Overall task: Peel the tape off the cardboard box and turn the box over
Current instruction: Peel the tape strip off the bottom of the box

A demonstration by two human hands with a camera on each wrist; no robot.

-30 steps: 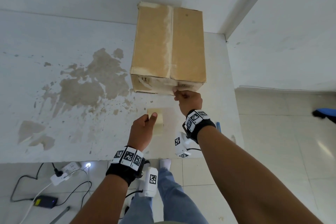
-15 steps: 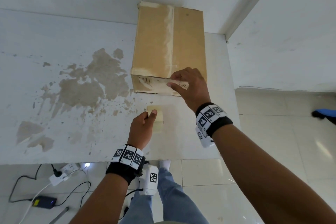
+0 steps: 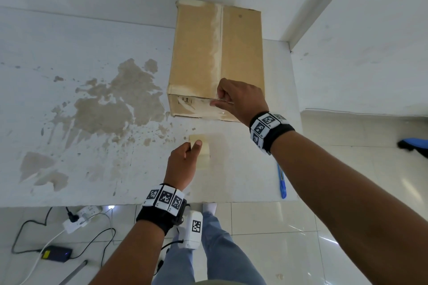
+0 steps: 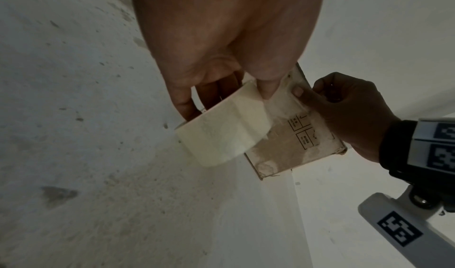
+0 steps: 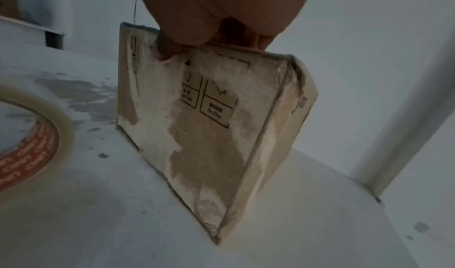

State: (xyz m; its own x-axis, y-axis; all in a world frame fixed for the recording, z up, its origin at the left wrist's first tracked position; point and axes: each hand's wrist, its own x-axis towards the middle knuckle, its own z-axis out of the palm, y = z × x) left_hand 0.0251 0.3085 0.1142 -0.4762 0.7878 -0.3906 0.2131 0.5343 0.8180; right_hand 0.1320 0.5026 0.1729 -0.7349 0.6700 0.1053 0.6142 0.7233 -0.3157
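Peel barely started: right hand [image 3: 240,99] pinches tape [image 3: 221,100] at near top edge of cardboard box [image 3: 196,53], unflipped on counter [image 3: 81,53]; left hand [image 3: 183,164] grips tape roll [image 3: 202,148].

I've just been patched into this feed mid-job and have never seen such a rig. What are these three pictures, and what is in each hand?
There is no machine: a person works with bare hands, wearing a camera on the head and one on each wrist. The wide picture is the head view, looking down at a stained white table. On it lie a cardboard box and a blue utility knife near the table's front edge. The left hand holds a roll of tape, seen close in the left wrist picture. The right hand pinches a clear tape strip at the box's near top edge; the right wrist picture looks along that hand at the box's end face.
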